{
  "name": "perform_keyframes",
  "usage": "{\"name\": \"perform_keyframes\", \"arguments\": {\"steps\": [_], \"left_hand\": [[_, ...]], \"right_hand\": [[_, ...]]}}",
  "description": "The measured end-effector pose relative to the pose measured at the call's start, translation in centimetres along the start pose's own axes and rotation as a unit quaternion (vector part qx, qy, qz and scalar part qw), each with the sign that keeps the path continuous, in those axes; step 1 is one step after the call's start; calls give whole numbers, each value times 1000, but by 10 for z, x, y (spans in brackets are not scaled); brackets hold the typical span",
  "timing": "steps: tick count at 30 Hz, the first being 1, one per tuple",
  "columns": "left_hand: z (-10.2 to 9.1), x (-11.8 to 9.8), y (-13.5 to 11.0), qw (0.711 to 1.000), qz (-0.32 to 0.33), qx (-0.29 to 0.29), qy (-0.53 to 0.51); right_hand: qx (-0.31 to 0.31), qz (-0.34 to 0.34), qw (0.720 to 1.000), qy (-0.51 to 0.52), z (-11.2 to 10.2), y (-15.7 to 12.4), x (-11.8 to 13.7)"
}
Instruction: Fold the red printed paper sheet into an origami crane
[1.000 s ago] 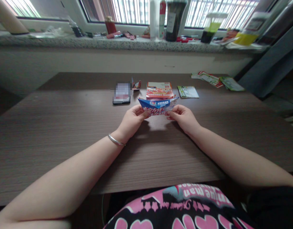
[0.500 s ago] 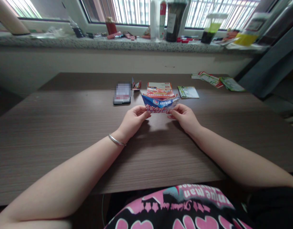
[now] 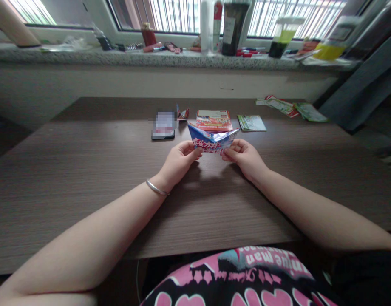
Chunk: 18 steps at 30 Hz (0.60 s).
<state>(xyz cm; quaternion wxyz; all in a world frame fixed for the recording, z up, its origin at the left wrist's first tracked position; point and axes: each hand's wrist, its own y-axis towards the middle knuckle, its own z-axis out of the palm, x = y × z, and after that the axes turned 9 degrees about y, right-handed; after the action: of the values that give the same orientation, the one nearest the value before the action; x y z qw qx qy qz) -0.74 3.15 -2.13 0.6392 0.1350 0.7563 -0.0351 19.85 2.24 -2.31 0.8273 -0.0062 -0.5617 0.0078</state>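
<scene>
A blue printed leaflet [image 3: 210, 141] with red and white lettering is held above the table, its top edge dipping in the middle. My left hand [image 3: 182, 158] pinches its lower left corner between thumb and fingers. At the lower right corner, my right hand [image 3: 244, 156] grips it the same way. Just behind the leaflet lies a stack of red and orange printed sheets [image 3: 213, 120], partly hidden by it. The lower parts of some of my fingers are hidden behind the paper.
A phone [image 3: 163, 125] lies left of the sheets, beside a small folded colourful paper [image 3: 182, 113]. Green-and-white cards [image 3: 252, 123] lie to the right; more packets [image 3: 310, 111] sit at the table's far right corner. Bottles and cups [image 3: 233, 29] line the windowsill [image 3: 182, 59].
The leaflet's top edge has folded down further in the middle, and its face has tilted. Both hands keep their grip and have moved very slightly closer together.
</scene>
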Motion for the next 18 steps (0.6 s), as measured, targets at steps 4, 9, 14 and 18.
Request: {"name": "perform_keyframes", "arguments": {"steps": [4, 9, 14, 18], "left_hand": [[0, 0, 1, 999, 14, 8, 40], [2, -2, 1, 997, 31, 12, 67], [5, -5, -1, 996, 50, 16, 66], [7, -7, -1, 997, 52, 29, 47]], "right_hand": [[11, -6, 1000, -7, -1, 0, 0], [24, -17, 999, -18, -1, 0, -1], [36, -17, 999, -15, 0, -1, -1], [59, -25, 997, -29, 3, -3, 0]]}}
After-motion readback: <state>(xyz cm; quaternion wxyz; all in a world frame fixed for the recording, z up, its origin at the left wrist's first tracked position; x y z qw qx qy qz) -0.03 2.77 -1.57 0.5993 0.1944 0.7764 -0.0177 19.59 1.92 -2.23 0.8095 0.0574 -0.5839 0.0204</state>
